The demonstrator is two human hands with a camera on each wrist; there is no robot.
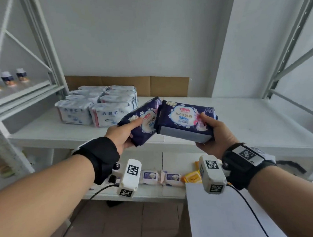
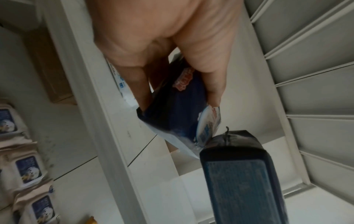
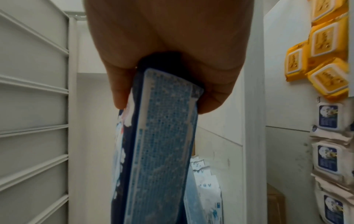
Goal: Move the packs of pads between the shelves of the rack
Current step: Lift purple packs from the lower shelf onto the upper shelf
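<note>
- My left hand (image 1: 123,133) grips a dark blue pack (image 1: 143,121) by its near end, thumb on the printed face and fingers (image 2: 138,84) under it. I judge that this end-on pinch leaves the far end free to slide onto a shelf first.
- The pack tilts up toward 1 o'clock from my palm, clear of the shelf, so I can steer it before setting it down.
- My right hand (image 1: 211,131) holds a second dark blue pack (image 1: 185,119) the same way: thumb on top at the 3 o'clock end, fingers (image 3: 212,98) wrapped beneath. Its long grey-blue side faces me.
- The two packs meet at their inner ends, apparently touching, at the middle of the head view. One in each hand carries two per trip, which I take to be the reason.
- Both packs hang in the air just in front of the middle shelf (image 1: 242,117), above its front edge.
- At 10 o'clock from my hands, white packs (image 1: 97,107) stand in tidy rows at the left of that shelf. The bare board at 2 o'clock looks like the likely spot for mine, kept apart by kind.
- Behind the white packs a strip of cardboard (image 1: 150,84) leans against the wall.
- At 6 o'clock, on the lower shelf (image 1: 156,194), lie pale wipe packs (image 1: 160,178) and yellow wipe packs (image 1: 191,177) in a row.
- Far off at 9 o'clock, small bottles (image 1: 8,79) stand on the neighbouring rack.
</note>
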